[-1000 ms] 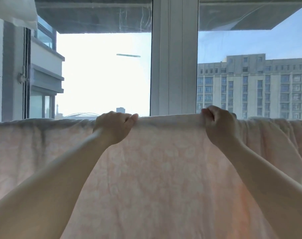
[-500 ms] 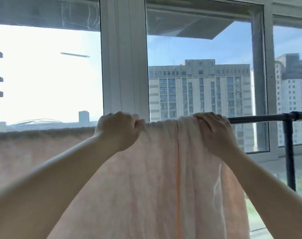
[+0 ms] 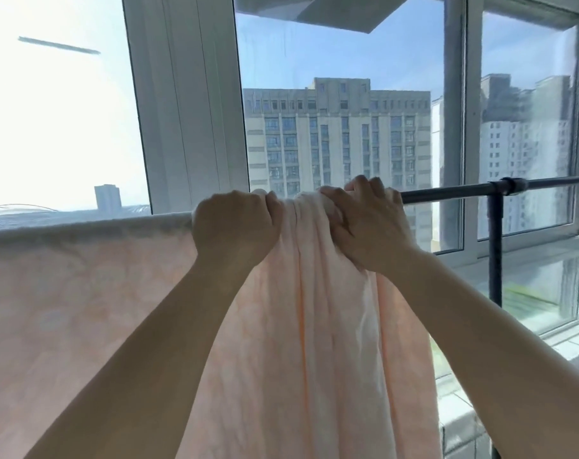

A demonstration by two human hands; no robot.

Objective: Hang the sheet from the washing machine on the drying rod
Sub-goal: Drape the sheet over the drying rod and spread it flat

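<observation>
Glass window panes (image 3: 344, 94) fill the background, with a grey apartment block (image 3: 336, 134) beyond. Draped over the black drying rod (image 3: 447, 190), the peach sheet (image 3: 82, 309) hangs down (bunched at its right end). Both arms reach up: left hand (image 3: 235, 226) fisted on the sheet's top edge, right hand (image 3: 367, 223) clutching the bunched folds.

dark drying rod (image 3: 447, 192), pale pink sheet (image 3: 82, 293) draped over it

Both arms reach up, left hand (image 3: 233, 226) and right hand (image 3: 369, 223) close together, fingers curled in grips
</observation>
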